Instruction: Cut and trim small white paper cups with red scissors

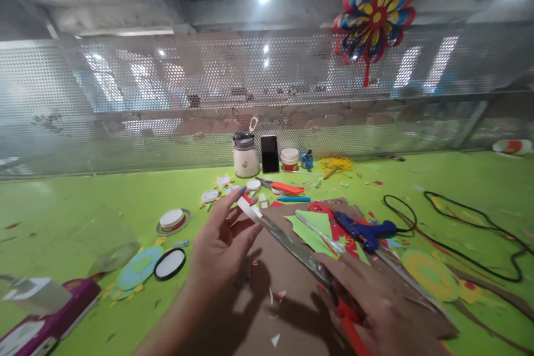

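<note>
My left hand (223,239) pinches a narrow white paper strip (249,210) between thumb and fingers, above a brown cardboard sheet (287,295). My right hand (375,300) is closed round the red handles of a pair of long scissors (292,247). The metal blades point up and left, and their tip meets the strip at my left fingertips. Small white paper scraps lie on the cardboard under both hands.
On the green table (83,217): a blue glue gun (365,231) with black cord (479,233), green paper (315,228), metal ruler (319,233), second orange scissors (286,186), tape rolls (172,218), paper discs, a white jar (246,156), phone (270,154). A perforated screen (125,100) stands behind.
</note>
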The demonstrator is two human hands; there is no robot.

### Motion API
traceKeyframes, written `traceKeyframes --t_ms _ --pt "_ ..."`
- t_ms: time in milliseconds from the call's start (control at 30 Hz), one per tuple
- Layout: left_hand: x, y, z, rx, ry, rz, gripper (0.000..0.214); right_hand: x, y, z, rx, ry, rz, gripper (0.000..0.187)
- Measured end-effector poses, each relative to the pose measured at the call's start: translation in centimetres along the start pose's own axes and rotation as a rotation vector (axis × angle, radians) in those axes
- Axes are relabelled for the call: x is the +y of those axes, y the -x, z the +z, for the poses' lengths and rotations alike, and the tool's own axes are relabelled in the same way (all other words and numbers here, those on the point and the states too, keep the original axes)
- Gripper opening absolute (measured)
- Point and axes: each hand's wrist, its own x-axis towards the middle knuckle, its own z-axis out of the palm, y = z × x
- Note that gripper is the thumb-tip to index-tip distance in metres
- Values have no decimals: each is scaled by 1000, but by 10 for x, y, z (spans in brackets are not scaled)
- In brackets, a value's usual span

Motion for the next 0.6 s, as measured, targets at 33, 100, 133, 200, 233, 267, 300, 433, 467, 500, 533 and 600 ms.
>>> traceKeyframes --t_ms 33,100,133,200,233,267,300,433,467,500,533,600 --pt "0 0 0 -18 7 20 49 -1 -1 -2 5 29 -14 54" --pt "0 -1 -1 -60 22 62 47 -2 -3 -5 26 74 -34 57" --pt "0 -1 0 -78 25 81 46 -2 -3 -5 38 93 -42 58" --pt "0 -2 0 -105 14 109 45 -2 -2 -6 53 128 -59 62" --pt "0 -2 0 -112 -2 118 44 -1 -2 -6 59 146 -66 64" --pt "-1 -2 0 -117 -20 124 44 -1 -1 -6 63 165 -71 64" --pt "-1 -2 0 -120 -39 128 43 0 0 -7 67 182 -75 64" --pt "-1 -1 -4 -131 -103 134 45 1 0 -11 66 212 -91 62" --pt "-1 -1 -4 -135 -126 139 45 2 0 -12 70 213 -95 63" --pt "-1 -2 -5 -137 -155 145 45 2 -1 -14 73 213 -96 64" --pt "-1 -2 -6 -138 -188 155 46 3 -1 -15 78 213 -99 66" --pt "0 -1 -7 -126 -255 179 47 4 -2 -16 76 216 -97 69"
